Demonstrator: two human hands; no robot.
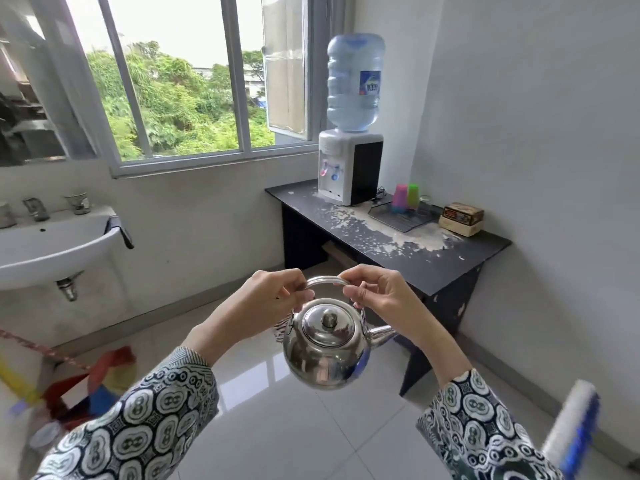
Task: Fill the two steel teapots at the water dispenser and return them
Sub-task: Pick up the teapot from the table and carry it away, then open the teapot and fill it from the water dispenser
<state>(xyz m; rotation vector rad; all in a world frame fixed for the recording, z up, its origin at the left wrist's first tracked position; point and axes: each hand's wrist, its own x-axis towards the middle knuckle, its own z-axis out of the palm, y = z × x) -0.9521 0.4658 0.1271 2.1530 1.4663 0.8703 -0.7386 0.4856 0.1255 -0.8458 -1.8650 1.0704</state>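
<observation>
Teapot (323, 344) first: you hold one steel teapot in the lower middle of the frame, up in the air over the white floor tiles (277, 427); its lid (327, 323) is on, and its spout (381, 332) points to the right side of the frame; I see only this one teapot, so I cannot tell where the second one is.

You hold it by the curved handle (323, 280) on top, with one hand at each end; I think that is to keep it steady and level while you carry it; the pot hangs down under your hands.

Your left hand (266, 296) is curled, and its fingers pinch the left end of the handle; your right hand (374, 292) is curled too, and its fingers pinch the right end; neither hand is spread flat.

The water dispenser (349, 168) stands in the upper middle of the frame, on the far end of a dark table (450, 265) with peeling paint; a big blue water bottle (355, 81) sits on top of it; its two taps (330, 168) face left, toward the window; the teapot is well apart from them, so I judge the filling is not yet begun.

A white sink (52, 244) is at the left of the frame; pink and green cups (407, 197) stand on the table just right of the dispenser.
</observation>
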